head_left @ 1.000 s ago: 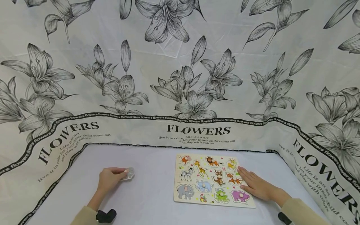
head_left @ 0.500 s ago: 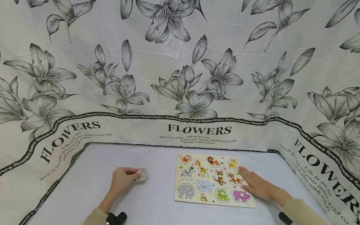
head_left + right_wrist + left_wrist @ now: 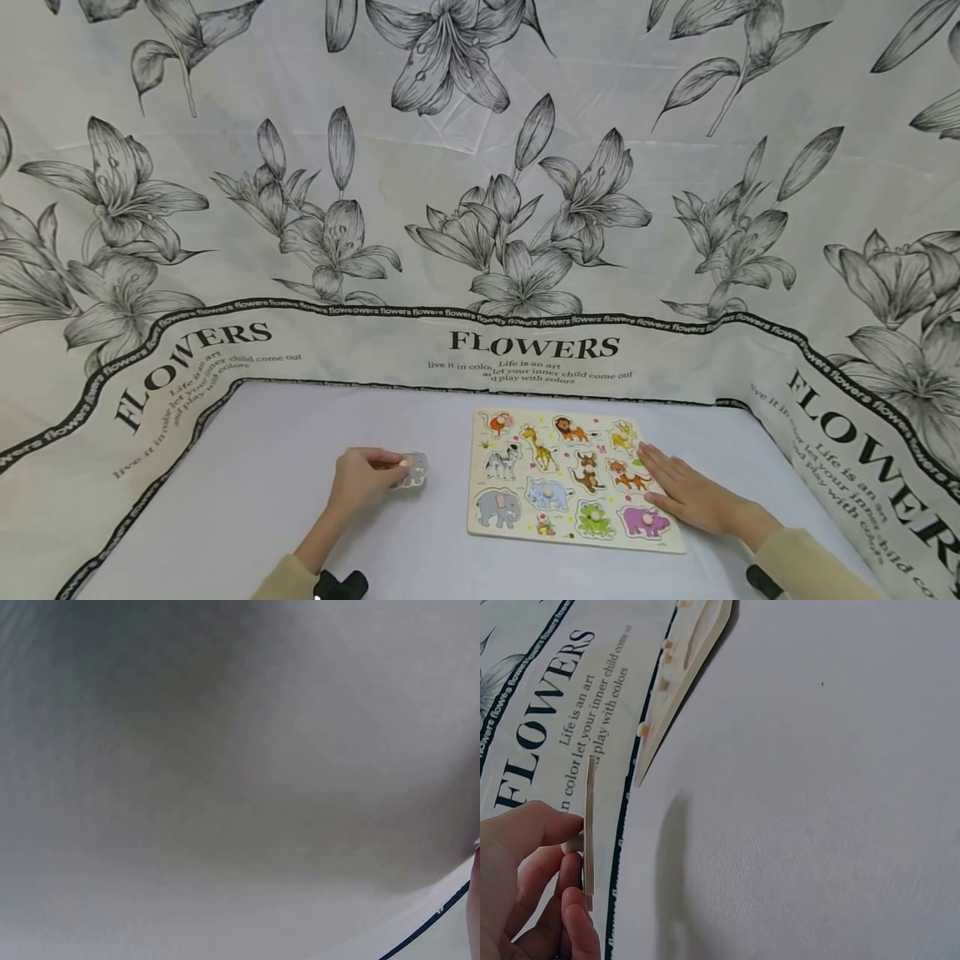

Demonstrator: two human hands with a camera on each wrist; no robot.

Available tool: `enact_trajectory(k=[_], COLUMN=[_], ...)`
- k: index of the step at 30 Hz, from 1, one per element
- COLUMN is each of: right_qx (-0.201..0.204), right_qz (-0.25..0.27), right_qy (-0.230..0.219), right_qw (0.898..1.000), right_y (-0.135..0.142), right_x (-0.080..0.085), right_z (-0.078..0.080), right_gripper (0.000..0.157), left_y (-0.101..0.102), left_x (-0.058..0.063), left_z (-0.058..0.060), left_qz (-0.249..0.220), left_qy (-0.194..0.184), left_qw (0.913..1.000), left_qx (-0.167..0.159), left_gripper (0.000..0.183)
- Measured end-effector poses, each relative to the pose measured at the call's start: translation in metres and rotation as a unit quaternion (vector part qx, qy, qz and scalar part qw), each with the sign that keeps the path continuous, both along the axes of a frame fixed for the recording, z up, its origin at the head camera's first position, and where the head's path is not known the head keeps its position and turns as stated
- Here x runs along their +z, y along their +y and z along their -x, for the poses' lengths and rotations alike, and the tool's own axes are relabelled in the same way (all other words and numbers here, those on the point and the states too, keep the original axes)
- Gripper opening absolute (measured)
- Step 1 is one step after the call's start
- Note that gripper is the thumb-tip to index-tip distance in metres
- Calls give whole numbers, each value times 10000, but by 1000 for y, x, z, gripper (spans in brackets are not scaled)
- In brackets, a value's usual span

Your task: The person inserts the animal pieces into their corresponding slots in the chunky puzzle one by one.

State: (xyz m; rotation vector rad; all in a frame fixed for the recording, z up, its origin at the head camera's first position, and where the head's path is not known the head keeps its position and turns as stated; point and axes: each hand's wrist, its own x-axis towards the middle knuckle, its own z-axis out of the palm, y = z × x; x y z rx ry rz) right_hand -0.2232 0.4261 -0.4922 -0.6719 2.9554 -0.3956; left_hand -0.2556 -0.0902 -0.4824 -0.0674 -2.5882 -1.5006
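My left hand (image 3: 363,482) pinches a grey elephant puzzle piece (image 3: 417,471) by its knob, left of the animal puzzle board (image 3: 474,458). In the left wrist view the thin wooden piece (image 3: 589,832) stands edge-on, apart from the table, its small round knob between thumb and fingers. At the board's lower left corner is a grey elephant picture (image 3: 498,508). Animals such as a lion, giraffe, zebra, frog and purple hippo fill the rest of the board. My right hand (image 3: 693,500) lies with extended fingers on the board's right edge.
A white cloth-covered table (image 3: 420,558) lies under the board. Flower-printed fabric (image 3: 360,350) with black trim rises around its back and sides. Dark wrist devices (image 3: 341,585) sit at the cuffs. The right wrist view is mostly blurred white cloth.
My left hand has moved right with the elephant puzzle piece, closer to the board. The piece's grey picture now faces the head camera more. My right hand has stayed on the board's edge.
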Motion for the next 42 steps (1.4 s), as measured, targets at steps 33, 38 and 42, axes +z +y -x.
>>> enact_trajectory(k=[33,38,42], right_qx=[-32,-36,-43], right_qz=[14,-11,9], right_qy=[-4,-51,-91], right_qw=[10000,10000,9999], right_y=[-1,-2,-3], right_x=[4,4,5], right_z=[-2,-2,-1], right_gripper=[69,69,69], left_y=[70,78,84], left_x=[-7,-9,-9], left_z=[-9,-12,-13], left_qz=[-134,-82,-24], left_qy=[155,135,179], left_qw=[9943,9935,9927], left_qx=[-1045,-1127,-1190], left_gripper=[13,12,12])
